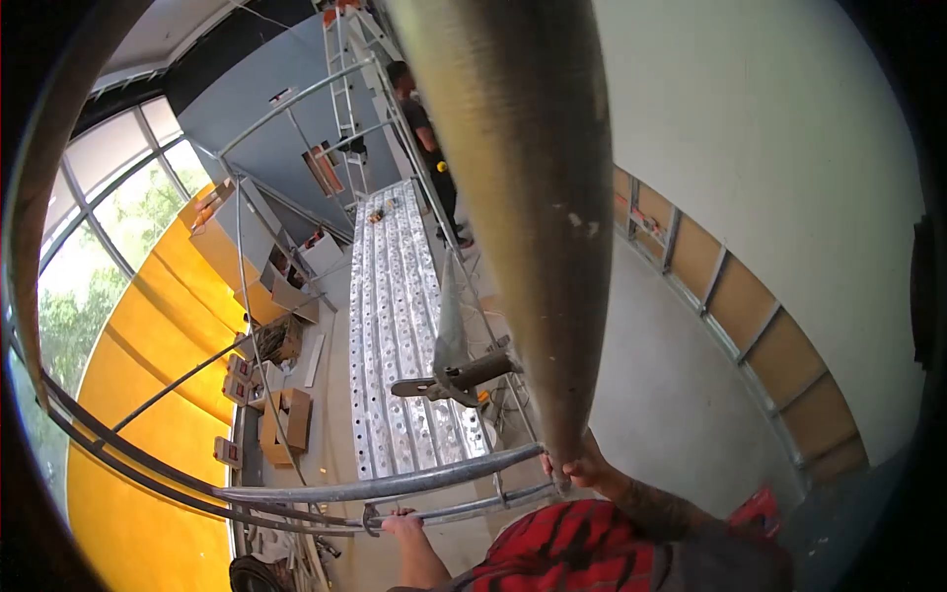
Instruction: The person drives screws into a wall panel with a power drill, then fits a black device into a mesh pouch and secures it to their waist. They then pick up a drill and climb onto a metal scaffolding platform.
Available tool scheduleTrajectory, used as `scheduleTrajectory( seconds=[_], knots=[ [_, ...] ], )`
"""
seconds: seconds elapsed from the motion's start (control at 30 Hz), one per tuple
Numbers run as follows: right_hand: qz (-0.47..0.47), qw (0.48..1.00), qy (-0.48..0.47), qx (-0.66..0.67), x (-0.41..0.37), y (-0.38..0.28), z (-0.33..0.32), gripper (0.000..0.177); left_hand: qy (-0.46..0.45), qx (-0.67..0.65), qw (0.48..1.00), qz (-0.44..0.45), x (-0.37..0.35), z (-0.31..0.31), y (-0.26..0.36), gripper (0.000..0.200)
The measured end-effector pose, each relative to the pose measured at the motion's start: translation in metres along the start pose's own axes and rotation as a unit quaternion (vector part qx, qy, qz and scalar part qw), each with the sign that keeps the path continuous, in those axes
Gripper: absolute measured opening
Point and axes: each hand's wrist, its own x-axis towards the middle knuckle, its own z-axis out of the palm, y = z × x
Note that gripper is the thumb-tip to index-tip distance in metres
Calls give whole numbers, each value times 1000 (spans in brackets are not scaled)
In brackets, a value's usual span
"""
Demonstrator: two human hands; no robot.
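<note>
our right hand closes its grip on the lower end of a long board, which runs steeply up past our head. our left hand grips the bar under the rail. beyond, a trowel lies on the metal platform, and a person stands at the far end.

Long blade: dull grey-brown, smooth, faint sheen, a few pale flecks.
Guard rail: bare grey metal tube, slightly glossy.
Platform deck: bright silvery metal, punched and ridged.
Trowel: thin grey metal blade, dark matt handle.
Shirt: red and black checked cloth, matt.
Wall: pale, smooth, matt plaster.
Boxes: brown cardboard, matt.
Floor: grey, matt, concrete-like.
</note>
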Motion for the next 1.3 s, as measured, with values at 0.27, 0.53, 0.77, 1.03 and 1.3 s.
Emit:
scheduleTrajectory(
  seconds=[0.27,0.53,0.77,1.03,1.3],
  knots=[
    [5,995,80,-58,-8,-19,-30,84,15,-7,998,-66,-6,-10,-33,19],
    [-73,984,113,-115,2,-33,-42,87,5,-96,986,-137,-60,-12,-34,24],
    [-94,928,342,-117,14,-57,-31,90,17,-84,981,-174,-47,-11,-49,43],
    [-108,890,403,-185,41,-82,-15,91,21,-108,973,-201,-97,-12,-43,40],
    [-130,874,413,-223,47,-90,-63,89,20,-113,962,-247,-98,-25,-52,29]
  ],
)
